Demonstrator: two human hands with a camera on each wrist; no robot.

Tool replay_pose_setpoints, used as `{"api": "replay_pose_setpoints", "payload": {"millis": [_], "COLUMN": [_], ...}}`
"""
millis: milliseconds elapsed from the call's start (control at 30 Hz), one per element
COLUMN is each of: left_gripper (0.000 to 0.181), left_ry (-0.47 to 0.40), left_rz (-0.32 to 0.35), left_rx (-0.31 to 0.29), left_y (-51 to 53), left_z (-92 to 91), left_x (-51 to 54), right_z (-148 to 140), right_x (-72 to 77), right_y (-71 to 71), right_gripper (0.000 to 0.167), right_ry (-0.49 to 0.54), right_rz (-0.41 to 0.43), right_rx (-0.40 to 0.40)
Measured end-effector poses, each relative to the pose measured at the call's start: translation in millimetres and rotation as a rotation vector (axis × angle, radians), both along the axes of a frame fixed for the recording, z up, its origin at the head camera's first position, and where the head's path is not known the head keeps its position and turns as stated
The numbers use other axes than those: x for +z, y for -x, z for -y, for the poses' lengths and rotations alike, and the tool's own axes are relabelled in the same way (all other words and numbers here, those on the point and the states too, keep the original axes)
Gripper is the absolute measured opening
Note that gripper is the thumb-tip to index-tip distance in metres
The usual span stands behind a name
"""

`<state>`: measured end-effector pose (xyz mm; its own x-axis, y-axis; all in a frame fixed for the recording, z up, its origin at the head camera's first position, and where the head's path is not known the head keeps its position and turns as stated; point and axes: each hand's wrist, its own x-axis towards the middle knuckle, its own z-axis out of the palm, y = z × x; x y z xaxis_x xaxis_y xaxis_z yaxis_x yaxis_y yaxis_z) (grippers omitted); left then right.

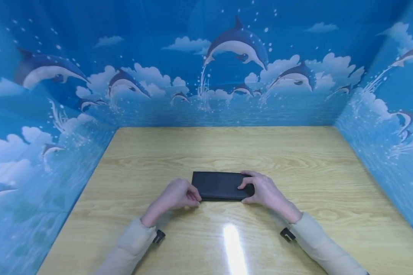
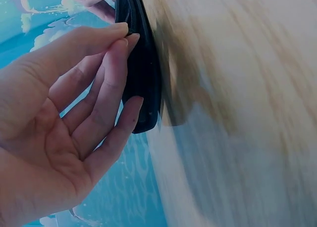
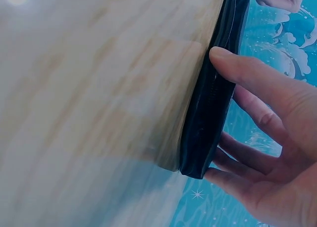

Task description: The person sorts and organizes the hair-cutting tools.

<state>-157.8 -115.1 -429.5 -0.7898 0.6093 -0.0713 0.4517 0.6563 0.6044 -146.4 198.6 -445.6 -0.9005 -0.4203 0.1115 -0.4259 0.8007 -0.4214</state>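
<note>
A flat black zip pouch (image 1: pixel 217 185) lies on the table, its long zipped edge facing me. At its left front corner, my left hand (image 1: pixel 181 194) pinches the zipper pull between thumb and index finger; the fingertips mostly hide the pull. In the left wrist view the other fingers of that hand are loosely bent beside the pouch's end. My right hand (image 1: pixel 264 191) grips the right end, with the thumb on the front edge and fingers over the top and far side. The zipper (image 3: pixel 229 31) runs along the edge in the right wrist view and looks closed there.
The light wood-grain table (image 1: pixel 151 152) spreads around the pouch, with a bright glare spot near the front. Blue dolphin-printed curtains (image 1: pixel 158 107) stand along the back and both sides. Dark clips (image 1: pixel 287 234) sit at both sleeve cuffs.
</note>
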Motion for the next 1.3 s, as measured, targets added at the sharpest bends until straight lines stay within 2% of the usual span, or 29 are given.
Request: {"api": "replay_pose_setpoints", "payload": {"millis": [300,533,733,900,1100,1300], "left_gripper": [0.008,0.008,0.009,0.01,0.009,0.01], "left_ry": [0.012,0.021,0.036,0.072,0.03,0.027], "left_rz": [0.004,-0.028,-0.003,-0.05,-0.07,-0.091], "left_rx": [0.012,0.013,0.074,0.09,0.075,0.078], "left_y": [-1.7,-2.8,-6.3,-8.2,-10.7,-12.5], "left_z": [-7.8,-16.3,-24.2,-31.4,-40.8,-45.0], "left_x": [1.1,1.3,1.3,-0.4,-3.5,-0.2], "right_z": [1,0,0,0,1,1], "right_x": [-0.4,-1.0,-0.3,0.2,-0.2,-0.9], "right_y": [0.5,0.8,0.9,1.2,1.9,1.9], "right_gripper": [0.035,0.034,0.034,0.034,0.034,0.034], "right_ry": [-0.005,0.0,0.002,0.0,0.002,0.0], "right_rz": [-0.005,-0.001,0.011,0.007,0.002,-0.001], "right_rx": [0.005,0.011,0.009,0.012,0.014,0.013]}}
